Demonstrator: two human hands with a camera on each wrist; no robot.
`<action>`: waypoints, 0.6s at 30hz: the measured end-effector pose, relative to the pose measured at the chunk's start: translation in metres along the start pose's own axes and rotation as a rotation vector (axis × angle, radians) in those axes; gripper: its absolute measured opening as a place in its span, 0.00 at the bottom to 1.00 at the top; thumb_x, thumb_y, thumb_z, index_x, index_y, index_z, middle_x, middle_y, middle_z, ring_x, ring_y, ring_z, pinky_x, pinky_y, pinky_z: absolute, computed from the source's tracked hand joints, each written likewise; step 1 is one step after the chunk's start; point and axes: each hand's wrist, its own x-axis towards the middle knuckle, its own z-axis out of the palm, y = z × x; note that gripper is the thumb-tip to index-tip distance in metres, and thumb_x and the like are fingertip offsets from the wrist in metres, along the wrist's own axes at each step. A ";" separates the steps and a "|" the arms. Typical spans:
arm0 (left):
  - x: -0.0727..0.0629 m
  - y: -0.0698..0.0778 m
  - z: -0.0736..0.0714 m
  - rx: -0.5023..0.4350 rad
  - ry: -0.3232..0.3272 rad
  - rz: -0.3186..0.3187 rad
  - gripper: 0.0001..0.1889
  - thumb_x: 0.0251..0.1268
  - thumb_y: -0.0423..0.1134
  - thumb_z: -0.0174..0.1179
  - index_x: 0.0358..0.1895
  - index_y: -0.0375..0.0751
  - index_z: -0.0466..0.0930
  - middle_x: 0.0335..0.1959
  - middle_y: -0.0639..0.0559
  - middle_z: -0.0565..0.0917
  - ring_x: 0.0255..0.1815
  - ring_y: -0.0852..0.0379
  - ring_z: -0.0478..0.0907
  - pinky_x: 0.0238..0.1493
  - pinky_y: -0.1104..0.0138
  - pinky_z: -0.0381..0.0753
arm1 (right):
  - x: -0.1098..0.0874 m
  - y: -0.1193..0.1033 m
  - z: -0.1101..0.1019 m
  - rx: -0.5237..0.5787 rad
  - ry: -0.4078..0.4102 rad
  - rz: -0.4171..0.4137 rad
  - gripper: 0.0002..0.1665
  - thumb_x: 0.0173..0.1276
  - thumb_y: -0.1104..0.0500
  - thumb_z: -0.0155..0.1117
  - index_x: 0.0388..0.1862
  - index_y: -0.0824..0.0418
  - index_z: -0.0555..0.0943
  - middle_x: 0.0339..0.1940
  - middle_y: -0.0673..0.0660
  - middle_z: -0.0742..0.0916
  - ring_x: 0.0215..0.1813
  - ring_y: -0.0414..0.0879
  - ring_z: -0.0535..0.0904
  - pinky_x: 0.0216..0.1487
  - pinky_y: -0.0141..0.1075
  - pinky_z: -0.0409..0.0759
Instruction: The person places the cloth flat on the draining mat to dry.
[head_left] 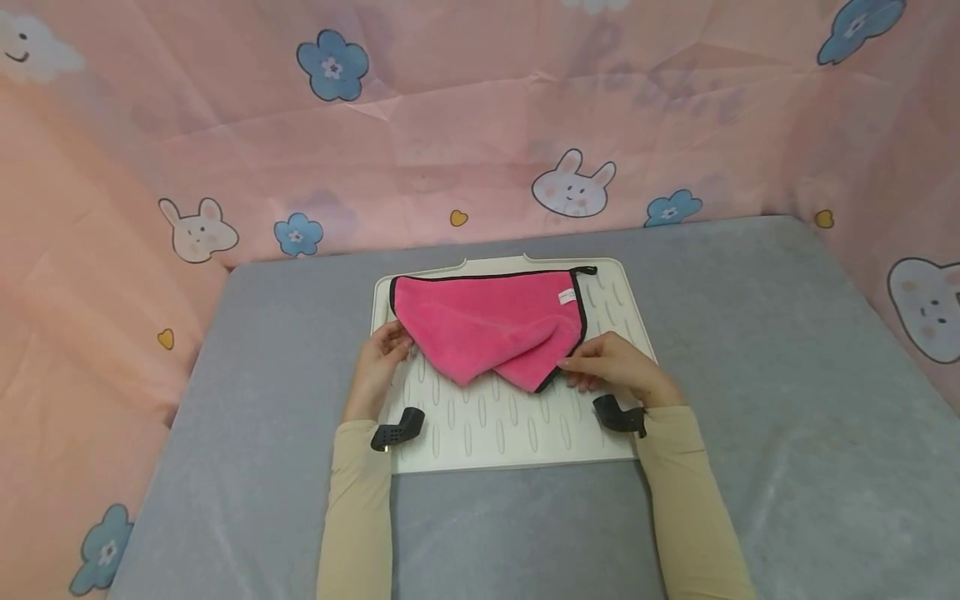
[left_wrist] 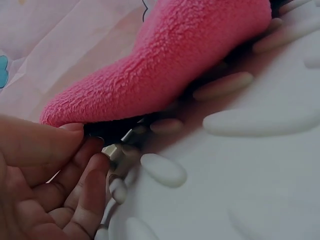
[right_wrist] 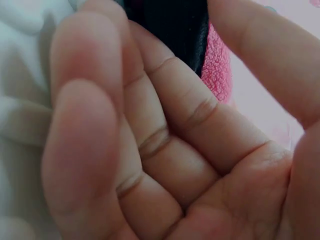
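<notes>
Cloth (head_left: 480, 312) lies lengthwise along the tray's (head_left: 480, 446) far edge, between left hand (head_left: 378, 367) and right hand (head_left: 618, 364) (neither nearer), each pinching its border.

L hand (head_left: 382, 357) & R hand (head_left: 613, 365) each in thumb-finger pinch, forearms (head_left: 356, 512) extended fwd., R one angled inward.

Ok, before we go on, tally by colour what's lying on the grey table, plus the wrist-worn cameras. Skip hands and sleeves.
Pink: 1, the black-edged towel
Off-white: 1, the ridged tray
Black: 2, the left wrist camera and the right wrist camera
Total: 4
</notes>
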 end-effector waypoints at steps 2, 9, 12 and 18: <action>-0.001 0.000 0.001 0.052 -0.006 0.006 0.18 0.67 0.25 0.51 0.60 0.26 0.68 0.51 0.35 0.75 0.49 0.52 0.73 0.47 0.71 0.72 | 0.000 0.000 0.001 -0.012 0.002 -0.003 0.16 0.65 0.58 0.64 0.29 0.73 0.84 0.23 0.58 0.85 0.24 0.46 0.78 0.27 0.34 0.78; -0.002 0.000 0.003 0.088 -0.022 0.046 0.14 0.66 0.27 0.54 0.54 0.28 0.71 0.51 0.35 0.76 0.52 0.46 0.73 0.50 0.65 0.72 | 0.004 -0.002 0.007 -0.005 0.029 -0.016 0.16 0.65 0.57 0.64 0.29 0.72 0.83 0.24 0.58 0.85 0.25 0.46 0.79 0.29 0.34 0.79; -0.002 -0.001 0.004 0.078 -0.021 0.071 0.12 0.66 0.27 0.54 0.51 0.30 0.70 0.51 0.36 0.76 0.52 0.46 0.74 0.47 0.67 0.73 | 0.006 -0.002 0.010 0.036 0.037 -0.018 0.15 0.66 0.58 0.64 0.29 0.73 0.82 0.24 0.59 0.84 0.27 0.46 0.79 0.31 0.33 0.79; -0.003 -0.001 0.004 0.046 0.000 0.095 0.07 0.66 0.26 0.54 0.45 0.31 0.70 0.47 0.38 0.78 0.46 0.54 0.75 0.43 0.70 0.73 | 0.009 -0.002 0.012 0.069 0.084 -0.028 0.13 0.66 0.61 0.63 0.30 0.73 0.81 0.24 0.59 0.84 0.27 0.47 0.79 0.31 0.34 0.79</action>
